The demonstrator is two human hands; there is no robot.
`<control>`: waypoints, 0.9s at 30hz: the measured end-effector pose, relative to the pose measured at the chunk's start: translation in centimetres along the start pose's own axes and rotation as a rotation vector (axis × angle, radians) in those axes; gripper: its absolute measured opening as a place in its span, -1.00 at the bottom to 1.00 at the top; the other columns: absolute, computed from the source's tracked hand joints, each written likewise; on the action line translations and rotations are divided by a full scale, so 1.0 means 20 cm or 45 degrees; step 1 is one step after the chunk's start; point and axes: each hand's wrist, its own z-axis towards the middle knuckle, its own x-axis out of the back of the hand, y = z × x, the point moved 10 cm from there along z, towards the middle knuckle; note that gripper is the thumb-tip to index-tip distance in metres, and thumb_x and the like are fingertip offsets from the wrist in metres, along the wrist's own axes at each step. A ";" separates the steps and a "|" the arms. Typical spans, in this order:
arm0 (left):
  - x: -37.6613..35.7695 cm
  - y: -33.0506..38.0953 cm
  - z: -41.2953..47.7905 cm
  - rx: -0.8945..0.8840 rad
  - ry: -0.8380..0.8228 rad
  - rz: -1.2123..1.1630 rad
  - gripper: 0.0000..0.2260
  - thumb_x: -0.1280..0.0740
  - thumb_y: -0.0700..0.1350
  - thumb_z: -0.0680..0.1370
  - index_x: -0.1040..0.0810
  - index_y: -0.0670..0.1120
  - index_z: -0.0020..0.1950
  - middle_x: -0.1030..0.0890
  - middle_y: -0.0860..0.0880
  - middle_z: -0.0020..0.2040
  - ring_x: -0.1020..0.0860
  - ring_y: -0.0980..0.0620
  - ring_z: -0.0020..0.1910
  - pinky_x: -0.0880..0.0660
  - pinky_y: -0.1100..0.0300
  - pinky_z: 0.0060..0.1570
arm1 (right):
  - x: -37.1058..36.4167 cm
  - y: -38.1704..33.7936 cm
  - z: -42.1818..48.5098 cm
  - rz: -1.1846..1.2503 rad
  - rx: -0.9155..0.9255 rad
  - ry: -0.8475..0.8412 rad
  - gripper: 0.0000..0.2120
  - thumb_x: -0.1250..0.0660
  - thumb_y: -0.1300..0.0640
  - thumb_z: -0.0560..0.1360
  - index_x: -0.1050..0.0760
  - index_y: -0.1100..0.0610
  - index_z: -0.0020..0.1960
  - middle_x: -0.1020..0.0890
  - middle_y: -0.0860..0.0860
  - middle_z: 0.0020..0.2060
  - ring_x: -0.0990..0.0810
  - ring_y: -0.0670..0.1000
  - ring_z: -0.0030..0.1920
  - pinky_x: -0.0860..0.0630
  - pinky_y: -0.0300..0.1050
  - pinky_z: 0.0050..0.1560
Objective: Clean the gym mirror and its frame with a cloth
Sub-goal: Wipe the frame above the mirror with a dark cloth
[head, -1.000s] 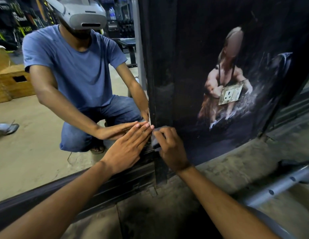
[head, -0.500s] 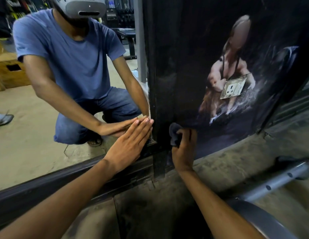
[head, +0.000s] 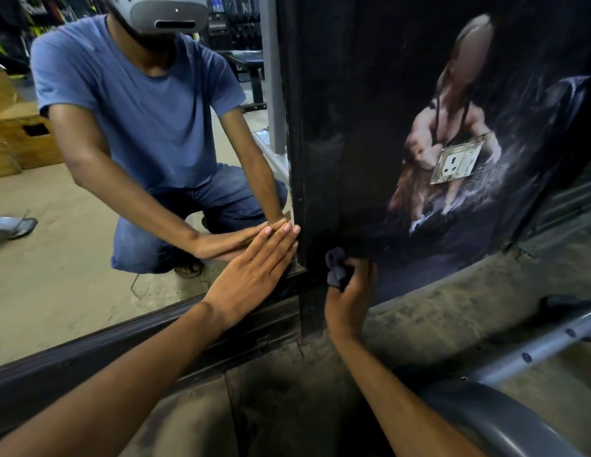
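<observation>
The gym mirror (head: 89, 258) fills the left half of the view and reflects a crouching person in a blue shirt. Its black frame (head: 299, 166) runs up the mirror's right edge and along the bottom. My left hand (head: 251, 275) lies flat with straight fingers on the glass at the lower right corner, fingertips by the frame. My right hand (head: 350, 291) grips a bunched dark grey cloth (head: 335, 270) and holds it against the dark panel just right of the frame's lower part.
A dark poster wall (head: 370, 127) with a white socket plate (head: 457, 163) stands right of the frame. Dusty concrete floor (head: 436, 311) lies below. A grey metal tube with holes (head: 535, 347) and a curved grey part (head: 505, 420) sit at the lower right.
My right hand has turned from knuckles-up at the frame to fingers-up, bunching the cloth and shifting slightly right onto the dark panel. The left hand stays flat on the glass.
</observation>
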 end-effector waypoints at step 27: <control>0.35 -0.21 -0.39 1.524 -0.607 -2.564 -0.87 -0.49 -0.24 0.59 -0.69 -0.19 0.13 -0.76 -0.09 -0.11 -0.70 0.03 -0.17 -0.64 0.20 -0.18 | 0.11 -0.57 -0.29 0.550 -1.417 -0.700 -0.80 -0.23 0.32 0.66 -0.57 0.13 -0.02 -0.66 0.04 -0.18 -0.67 -0.07 -0.19 -0.59 -0.17 -0.13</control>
